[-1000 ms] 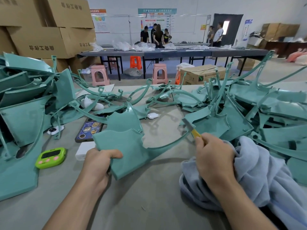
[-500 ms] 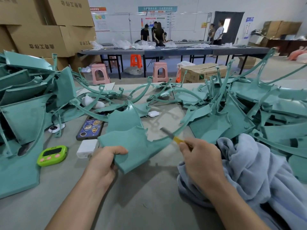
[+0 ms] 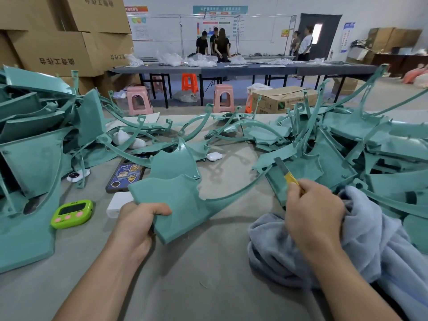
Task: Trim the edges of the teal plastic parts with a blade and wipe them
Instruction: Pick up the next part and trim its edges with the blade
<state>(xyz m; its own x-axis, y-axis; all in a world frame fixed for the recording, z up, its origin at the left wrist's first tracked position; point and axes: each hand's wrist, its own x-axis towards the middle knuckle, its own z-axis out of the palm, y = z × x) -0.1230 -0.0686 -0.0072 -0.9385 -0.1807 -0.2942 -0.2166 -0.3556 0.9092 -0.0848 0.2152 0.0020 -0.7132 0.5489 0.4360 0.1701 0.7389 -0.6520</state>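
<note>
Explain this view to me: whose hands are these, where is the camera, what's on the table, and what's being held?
There is no machine here: a person works with bare hands. The single picture comes from a wide-angle camera worn on their head, looking forward and down. The left hand grips a teal part by its flat corner. The right hand holds a yellow knife, blade out, near the part's thin curved arm; whether it touches is unclear. A grey cloth lies under that hand. On the table are heaps of more such parts on both sides, a green timer, a phone and a white box.
</note>
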